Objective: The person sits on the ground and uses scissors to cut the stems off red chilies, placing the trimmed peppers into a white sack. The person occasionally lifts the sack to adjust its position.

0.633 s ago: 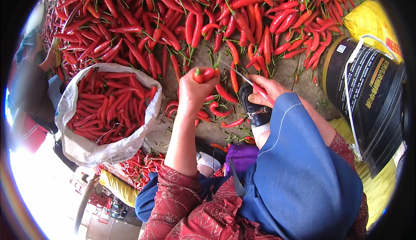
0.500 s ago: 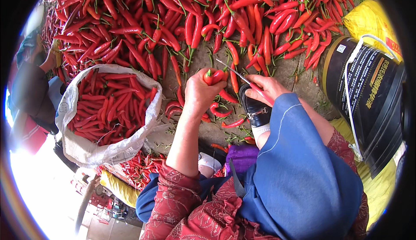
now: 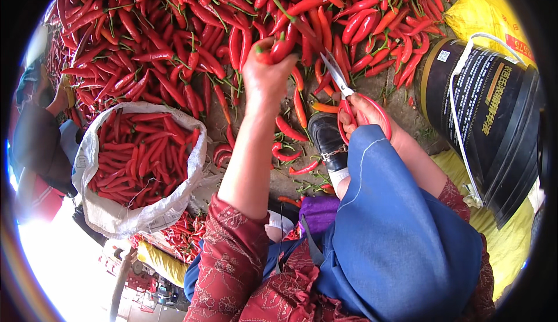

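Note:
My left hand (image 3: 263, 76) is closed on red chilies (image 3: 280, 48) and reaches over the edge of the big chili pile (image 3: 192, 13). To its right, my right hand (image 3: 365, 112) grips scissors (image 3: 339, 75) by their red handles, with the metal blades slightly apart and pointing up toward the pile. Below the right hand lie my black shoe (image 3: 324, 131) and blue cloth (image 3: 395, 240) over my leg. Several loose chilies (image 3: 290, 130) and cut green stems lie on the ground between my forearms.
A white sack (image 3: 84, 176) holding chilies stands at left. Beside a person (image 3: 40, 141) at the left edge are bags and clutter. A black bucket (image 3: 488, 124) with a white handle lies tilted at right, near yellow sacks (image 3: 476, 13). A purple bag (image 3: 317, 212) sits below my hands.
My left hand has moved up toward the pile with its chilies. The scissors have turned more upright, showing handles and parted blades. The whole view has shifted slightly.

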`<state>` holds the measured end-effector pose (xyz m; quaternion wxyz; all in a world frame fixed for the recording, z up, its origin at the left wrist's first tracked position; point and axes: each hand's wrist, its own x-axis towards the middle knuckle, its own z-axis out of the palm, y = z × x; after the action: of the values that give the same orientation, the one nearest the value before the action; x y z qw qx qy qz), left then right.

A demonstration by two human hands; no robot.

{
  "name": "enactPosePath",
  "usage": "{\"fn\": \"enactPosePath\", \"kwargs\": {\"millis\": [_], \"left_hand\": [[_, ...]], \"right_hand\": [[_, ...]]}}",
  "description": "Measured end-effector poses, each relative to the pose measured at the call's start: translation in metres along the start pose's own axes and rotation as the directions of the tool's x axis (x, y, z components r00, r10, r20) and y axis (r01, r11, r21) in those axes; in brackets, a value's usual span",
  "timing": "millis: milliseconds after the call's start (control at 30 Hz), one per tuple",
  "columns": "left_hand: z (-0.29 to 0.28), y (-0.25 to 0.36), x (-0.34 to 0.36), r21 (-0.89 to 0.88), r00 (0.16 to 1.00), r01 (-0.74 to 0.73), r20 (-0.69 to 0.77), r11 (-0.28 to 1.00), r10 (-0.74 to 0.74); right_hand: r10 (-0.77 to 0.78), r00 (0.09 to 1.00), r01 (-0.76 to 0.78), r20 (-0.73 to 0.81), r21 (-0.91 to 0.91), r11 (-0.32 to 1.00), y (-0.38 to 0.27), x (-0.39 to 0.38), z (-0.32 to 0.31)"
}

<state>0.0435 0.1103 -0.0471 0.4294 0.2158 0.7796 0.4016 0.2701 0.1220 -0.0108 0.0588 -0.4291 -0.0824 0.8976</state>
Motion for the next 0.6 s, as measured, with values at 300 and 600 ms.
{"fn": "enactPosePath", "kwargs": {"millis": [300,600], "left_hand": [[0.065,0.014,0.003,0.048,0.943,-0.052,-0.327,0.998,0.065],[0.049,0.012,-0.002,-0.102,0.982,-0.047,-0.188,0.994,0.028]], "right_hand": [[-0.212,0.962,0.100,-0.172,-0.499,0.861,-0.013,-0.006,-0.006],[-0.662,0.739,-0.047,0.127,-0.970,-0.239,-0.058,0.016,-0.001]]}}
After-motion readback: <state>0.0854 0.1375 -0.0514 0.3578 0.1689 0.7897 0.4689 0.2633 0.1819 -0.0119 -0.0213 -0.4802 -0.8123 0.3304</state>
